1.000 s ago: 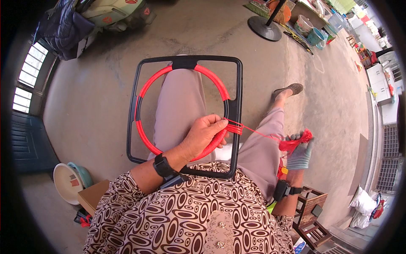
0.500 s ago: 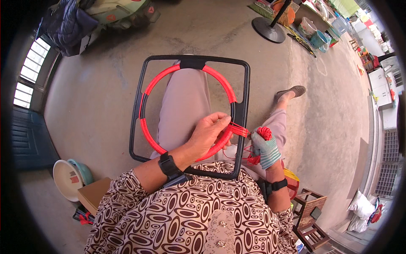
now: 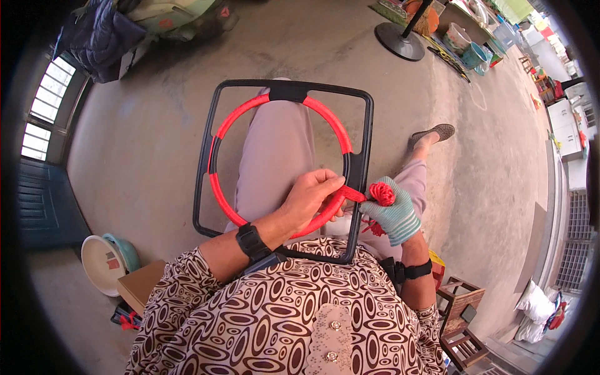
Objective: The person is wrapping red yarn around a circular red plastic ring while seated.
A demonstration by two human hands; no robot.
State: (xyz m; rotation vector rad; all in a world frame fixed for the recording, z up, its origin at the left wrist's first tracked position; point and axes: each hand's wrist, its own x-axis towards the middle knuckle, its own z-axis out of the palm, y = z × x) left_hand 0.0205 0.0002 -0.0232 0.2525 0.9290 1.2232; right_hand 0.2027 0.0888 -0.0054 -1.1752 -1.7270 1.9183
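Over the person's left thigh (image 3: 272,140) sits the black square frame with rounded corners (image 3: 357,167), and inside it the round ring wrapped in red (image 3: 335,124). The bare left hand (image 3: 310,197) pinches the ring's right side, thumb and fingertips right where the red strands (image 3: 354,194) meet it! Across the frame's right bar, the right hand (image 3: 397,214), in a pale green striped knit glove (image 3: 406,227), is closed around a bunched skein of red cord (image 3: 382,193). Doing this well, I'd say, means a firm left pinch, an even pull on the right, and strands lying flat without crossing. Now to the containers: a cream round plastic basin (image 3: 99,280) stands tipped beside a teal one (image 3: 128,253), with a reddish patch inside I can't identify; whatever the brown cardboard box (image 3: 140,285) holds is hidden.
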